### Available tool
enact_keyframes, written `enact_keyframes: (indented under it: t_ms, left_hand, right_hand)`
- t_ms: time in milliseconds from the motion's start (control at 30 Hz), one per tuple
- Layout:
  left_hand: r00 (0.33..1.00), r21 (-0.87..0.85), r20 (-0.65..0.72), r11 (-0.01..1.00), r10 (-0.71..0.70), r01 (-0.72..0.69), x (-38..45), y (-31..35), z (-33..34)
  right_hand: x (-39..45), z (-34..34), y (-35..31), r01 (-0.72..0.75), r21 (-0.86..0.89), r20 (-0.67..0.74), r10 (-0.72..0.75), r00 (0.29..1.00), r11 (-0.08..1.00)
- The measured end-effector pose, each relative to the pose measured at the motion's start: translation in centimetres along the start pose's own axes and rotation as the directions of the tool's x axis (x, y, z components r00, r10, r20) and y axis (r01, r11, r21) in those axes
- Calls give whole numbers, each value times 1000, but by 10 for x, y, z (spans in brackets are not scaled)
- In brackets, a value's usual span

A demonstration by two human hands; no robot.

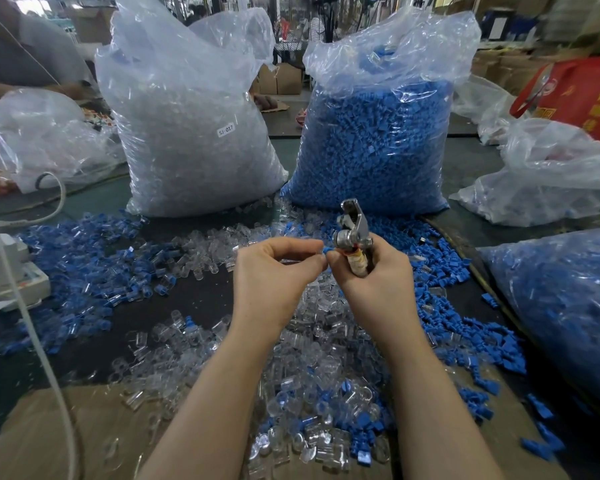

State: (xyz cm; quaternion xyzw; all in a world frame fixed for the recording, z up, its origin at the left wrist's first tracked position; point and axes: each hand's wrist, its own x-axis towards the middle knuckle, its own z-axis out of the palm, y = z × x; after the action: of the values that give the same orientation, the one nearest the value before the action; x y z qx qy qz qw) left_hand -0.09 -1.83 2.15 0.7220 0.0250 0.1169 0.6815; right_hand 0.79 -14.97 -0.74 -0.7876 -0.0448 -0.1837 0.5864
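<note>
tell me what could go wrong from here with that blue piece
1. The blue piece, pinched only between fingertips of the left hand and right hand, could slip into the loose parts below and be lost.
2. The right hand also grips the metal tool, its head close to those fingertips; a nip seems possible.

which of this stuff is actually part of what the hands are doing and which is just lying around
In the job: left hand, pinching the blue piece; right hand, gripping the metal tool; loose parts pile; probably the clear-parts bag and blue-parts bag as supply.
Lying about: white device, white cable, red bag, crumpled plastic bag.
</note>
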Motion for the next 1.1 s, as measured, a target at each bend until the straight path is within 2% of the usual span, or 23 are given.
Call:
enact_keyframes:
  t_ms: [467, 600, 833, 1100]
  left_hand:
    - [1000, 0, -12, 1000, 19, -19, 0, -6, -2]
    - [999, -99, -22, 995, -26, 24, 0, -6, -6]
    - [1000, -159, 15, 987, 6, -3, 2, -3, -13]
    - [993, -209, 89, 976, 79, -59, 3, -2, -15]
  right_hand:
    - [-1, -2, -3, -60, 2, 101, 60, 993, 998]
    - [1, -7, 2, -71, 8, 119, 70, 990, 997]
    - [0, -9, 0, -63, -159, 222, 97, 970, 985]
    - [0, -11, -1, -24, -207, 303, 88, 949, 978]
